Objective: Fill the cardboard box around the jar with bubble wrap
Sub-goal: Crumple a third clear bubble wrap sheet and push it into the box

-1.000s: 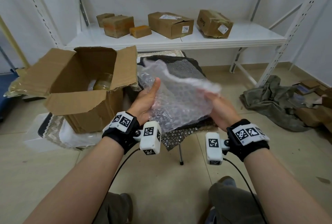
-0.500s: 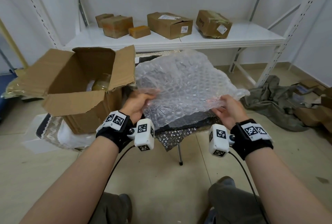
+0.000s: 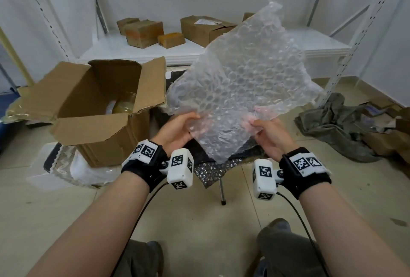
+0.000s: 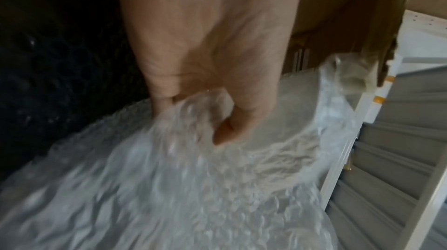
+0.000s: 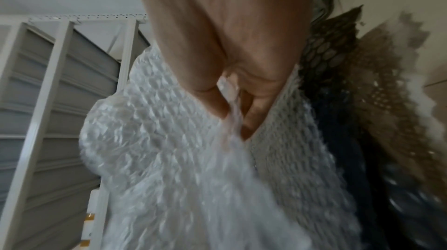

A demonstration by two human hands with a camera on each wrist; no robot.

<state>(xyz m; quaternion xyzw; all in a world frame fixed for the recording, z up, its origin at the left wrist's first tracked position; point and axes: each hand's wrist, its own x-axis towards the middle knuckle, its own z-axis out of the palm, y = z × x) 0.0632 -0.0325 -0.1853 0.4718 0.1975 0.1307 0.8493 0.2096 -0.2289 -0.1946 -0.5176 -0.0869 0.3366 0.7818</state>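
Bubble wrap [image 3: 239,90]: one clear sheet of large round bubbles, crinkled, ragged at the edges, raised upright and spread in the air to the right of the cardboard box [image 3: 95,108], its top corner reaching in front of the white shelf [image 3: 142,51]. Gripped at the lower edge from both sides. Left hand [image 3: 175,131]: thumb over the front of the sheet, fingers curled behind, pinching the lower left edge; same pinch seen in the left wrist view [image 4: 210,82], film bunched between thumb and fingers. Right hand [image 3: 270,135]: thumb and fingers closed on the lower right edge; in the right wrist view [image 5: 232,74] a fold of sheet [image 5: 184,158] caught between the digits. Cardboard box: brown, flaps open and torn at the rims, standing at left on a low desk [image 3: 53,159] with a lace-edged cover. Jar [image 3: 124,106]: glass, yellowish, inside the box, partly hidden by the right flap. Further bubble wrap [image 3: 210,171], over dark material, lying on the desk below the hands. Several small cartons [image 3: 144,33] on the shelf behind. Crumpled grey-green cloth [image 3: 332,125] on the floor at right.
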